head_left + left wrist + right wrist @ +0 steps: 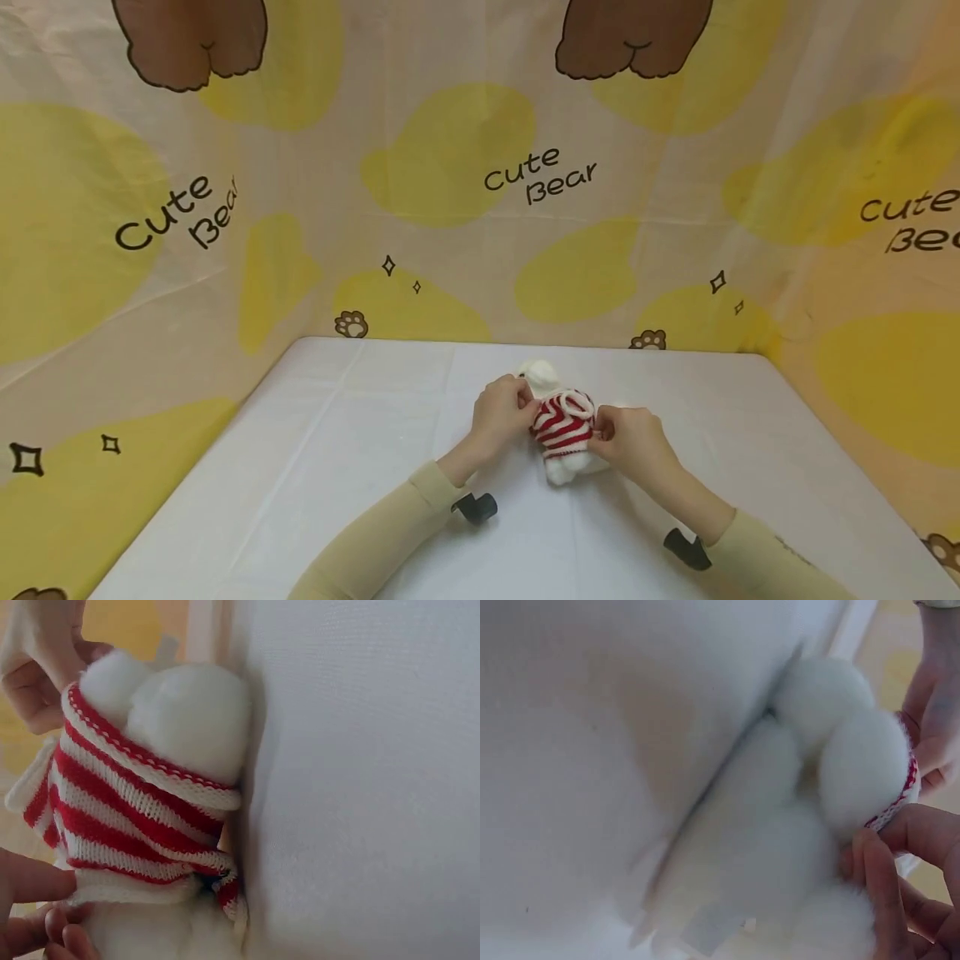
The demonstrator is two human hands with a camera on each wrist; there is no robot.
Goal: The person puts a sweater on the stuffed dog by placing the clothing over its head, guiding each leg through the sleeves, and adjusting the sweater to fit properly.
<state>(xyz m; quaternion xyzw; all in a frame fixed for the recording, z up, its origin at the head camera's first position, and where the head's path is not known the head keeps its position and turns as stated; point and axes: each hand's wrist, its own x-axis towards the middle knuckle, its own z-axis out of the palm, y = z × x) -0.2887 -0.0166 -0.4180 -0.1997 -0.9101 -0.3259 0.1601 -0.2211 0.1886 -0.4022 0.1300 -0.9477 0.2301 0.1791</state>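
A white plush toy in a red-and-white striped knitted sweater lies on the white table. Thumb and fingers of my left hand pinch the sweater's white neck band beside the toy's head. On the other side, my right hand pinches the red-edged hem between thumb and fingertips. The right wrist view has the hem at the fingertips, with the toy's rounded white fur and a small pale tag below. Two round white legs stick out past the hem in the left wrist view.
The white table reaches back to a cloth backdrop printed with yellow patches and "Cute Bear" lettering. Similar cloth hangs at both sides. Dark wrist mounts sit at the ends of the beige sleeves.
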